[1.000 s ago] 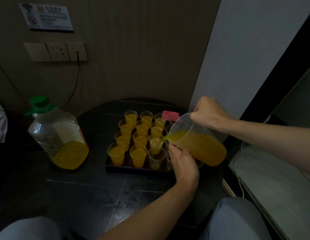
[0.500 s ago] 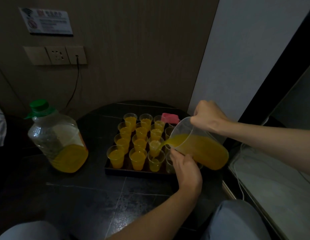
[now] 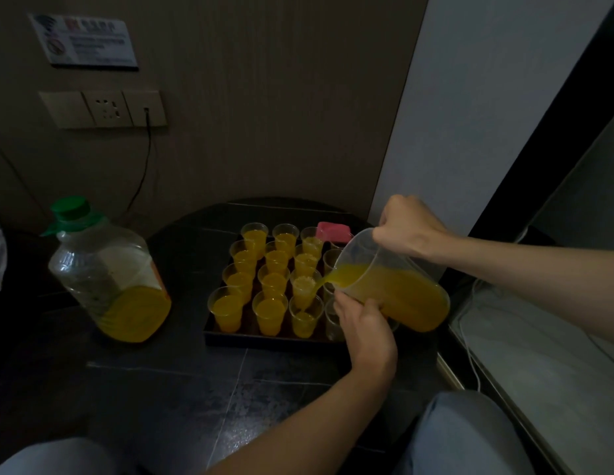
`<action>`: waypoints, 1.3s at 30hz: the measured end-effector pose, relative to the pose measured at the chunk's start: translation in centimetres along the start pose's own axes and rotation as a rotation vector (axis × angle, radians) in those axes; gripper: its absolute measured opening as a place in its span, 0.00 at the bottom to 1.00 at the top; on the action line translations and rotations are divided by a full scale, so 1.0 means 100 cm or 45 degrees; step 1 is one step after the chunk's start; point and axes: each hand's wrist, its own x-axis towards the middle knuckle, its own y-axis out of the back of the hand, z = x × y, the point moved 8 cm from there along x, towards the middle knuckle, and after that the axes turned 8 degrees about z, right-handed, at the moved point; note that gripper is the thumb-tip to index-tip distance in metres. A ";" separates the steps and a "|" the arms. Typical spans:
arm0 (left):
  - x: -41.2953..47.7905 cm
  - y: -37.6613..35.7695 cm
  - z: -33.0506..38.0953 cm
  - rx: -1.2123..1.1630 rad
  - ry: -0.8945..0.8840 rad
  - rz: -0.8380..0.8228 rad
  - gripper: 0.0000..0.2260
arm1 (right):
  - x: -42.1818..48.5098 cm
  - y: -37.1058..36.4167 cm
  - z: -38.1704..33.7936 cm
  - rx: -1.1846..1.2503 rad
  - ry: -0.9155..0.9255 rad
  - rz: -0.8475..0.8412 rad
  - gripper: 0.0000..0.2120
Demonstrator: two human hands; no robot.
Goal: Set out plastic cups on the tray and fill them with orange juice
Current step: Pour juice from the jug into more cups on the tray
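Note:
A dark tray (image 3: 264, 338) on the black table holds several clear plastic cups; most (image 3: 269, 311) are filled with orange juice. My right hand (image 3: 406, 231) grips the handle of a clear jug (image 3: 394, 293) half full of juice and tilts it left. A thin stream runs from its spout into a third-column cup (image 3: 303, 286). My left hand (image 3: 364, 325) holds the jug from below near the spout. The cups in the right column (image 3: 333, 325) look empty and are partly hidden by my hand and the jug.
A large plastic bottle (image 3: 107, 279) with a green cap, a quarter full of juice, stands left of the tray. A pink object (image 3: 333, 231) lies behind the tray. A cable hangs from the wall socket (image 3: 146, 109). My knees are at the bottom edge.
The jug has stayed tilted and pouring, with both hands in the same hold. The juice in the third-column cups has risen a little.

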 end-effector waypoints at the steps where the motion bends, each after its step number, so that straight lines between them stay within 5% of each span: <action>1: 0.000 0.000 0.000 -0.001 0.002 -0.003 0.28 | -0.001 0.001 -0.001 0.002 0.005 -0.008 0.18; 39: -0.003 0.001 0.000 0.029 0.011 -0.017 0.30 | -0.006 0.006 -0.017 -0.006 0.101 -0.061 0.22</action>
